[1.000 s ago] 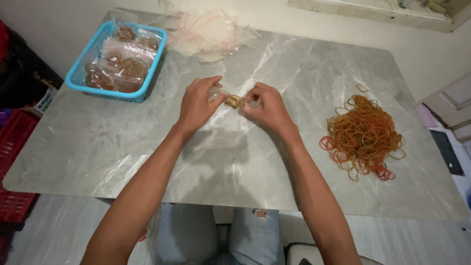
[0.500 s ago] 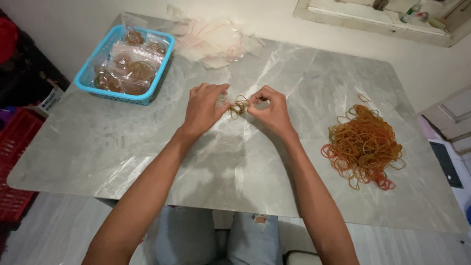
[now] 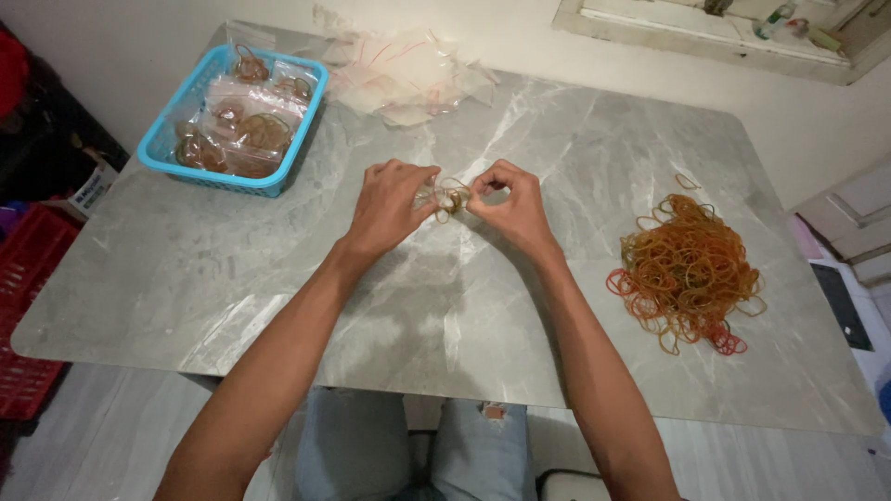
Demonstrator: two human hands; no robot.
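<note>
My left hand and my right hand meet over the middle of the grey marble table. Between their fingertips they pinch a small clear plastic bag with a few rubber bands inside. A loose pile of orange and red rubber bands lies to the right of my right hand. At the far left stands a blue basket with several filled clear bags. A heap of empty clear bags lies at the table's far edge.
A red crate stands on the floor at the left of the table. A white window sill runs along the wall at the back right. My knees in jeans show below the table's near edge.
Both hands have stayed together on the small bag with only slight finger movement. The camera view has shifted a little, so the table appears lower in the frame.
</note>
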